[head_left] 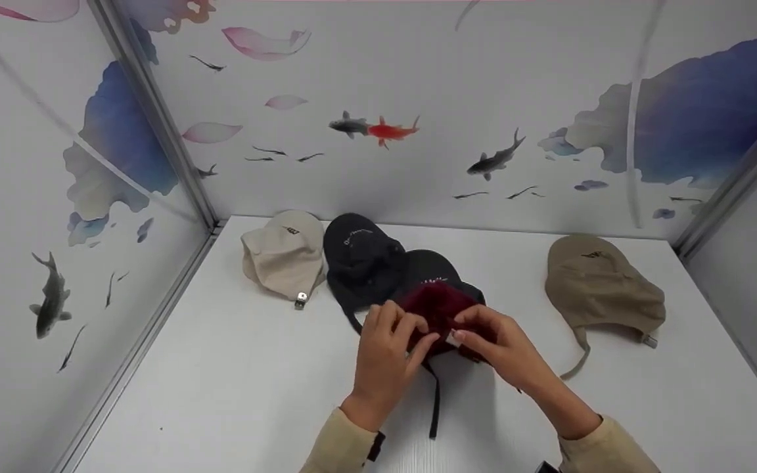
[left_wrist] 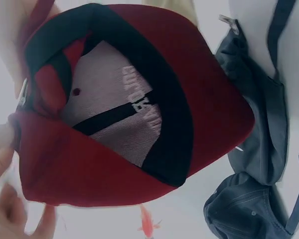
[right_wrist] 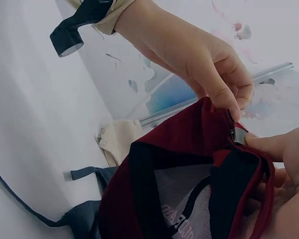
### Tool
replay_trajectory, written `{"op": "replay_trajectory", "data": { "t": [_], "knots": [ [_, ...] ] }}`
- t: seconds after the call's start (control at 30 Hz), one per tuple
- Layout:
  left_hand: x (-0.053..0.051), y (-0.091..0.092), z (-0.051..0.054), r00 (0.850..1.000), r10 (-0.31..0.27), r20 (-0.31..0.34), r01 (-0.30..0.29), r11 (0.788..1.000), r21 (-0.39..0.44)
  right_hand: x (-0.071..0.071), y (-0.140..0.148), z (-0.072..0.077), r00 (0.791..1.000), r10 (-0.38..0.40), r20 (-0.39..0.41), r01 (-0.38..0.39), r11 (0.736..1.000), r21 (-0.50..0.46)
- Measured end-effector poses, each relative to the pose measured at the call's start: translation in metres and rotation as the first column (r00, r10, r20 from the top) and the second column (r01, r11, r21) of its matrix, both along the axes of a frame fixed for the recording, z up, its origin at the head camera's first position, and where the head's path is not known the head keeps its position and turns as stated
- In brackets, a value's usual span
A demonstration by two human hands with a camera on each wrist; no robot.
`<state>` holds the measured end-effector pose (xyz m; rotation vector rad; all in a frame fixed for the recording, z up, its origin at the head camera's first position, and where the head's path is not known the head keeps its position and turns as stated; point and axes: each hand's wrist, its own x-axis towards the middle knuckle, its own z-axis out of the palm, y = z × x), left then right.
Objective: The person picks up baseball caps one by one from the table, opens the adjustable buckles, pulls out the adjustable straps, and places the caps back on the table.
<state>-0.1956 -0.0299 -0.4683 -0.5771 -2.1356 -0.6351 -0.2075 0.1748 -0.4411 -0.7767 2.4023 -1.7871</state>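
A maroon cap (head_left: 436, 302) is held between both hands, its back opening and pale lining (left_wrist: 112, 104) with printed letters showing in the left wrist view. My left hand (head_left: 388, 348) pinches the fabric at the cap's back edge, beside the metal strap buckle (right_wrist: 240, 135). From the other side, my right hand (head_left: 503, 341) grips the strap end, thumb against the buckle. Behind the maroon cap lie two dark caps, one (head_left: 359, 253) at the left and one (head_left: 431, 264) partly hidden by it.
A cream cap (head_left: 286, 253) lies at the back left of the white table (head_left: 234, 394). An olive-brown cap (head_left: 598, 282) with a loose strap rests at the right. A dark strap (head_left: 435, 407) hangs toward the front. Printed panels (head_left: 418, 79) enclose the table's back and sides.
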Motion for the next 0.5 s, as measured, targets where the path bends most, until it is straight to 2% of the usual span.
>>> {"op": "replay_trajectory", "data": {
  "t": [0.1,0.27,0.5],
  "knots": [
    [0.0,0.004,-0.002,1.0,0.016,-0.012,-0.016,1.0,0.002,0.0,0.0,-0.003,1.0,-0.031,0.008,0.031,0.999,-0.035],
    [0.003,0.011,-0.004,0.997,-0.037,0.064,0.035,0.999,0.025,-0.002,0.0,-0.007,0.995,-0.103,0.007,0.103,0.993,-0.049],
    [0.005,0.021,-0.005,0.99,0.028,0.138,-0.023,0.999,-0.036,-0.005,-0.001,-0.016,0.986,-0.163,0.032,0.164,0.985,-0.05]
  ]
}}
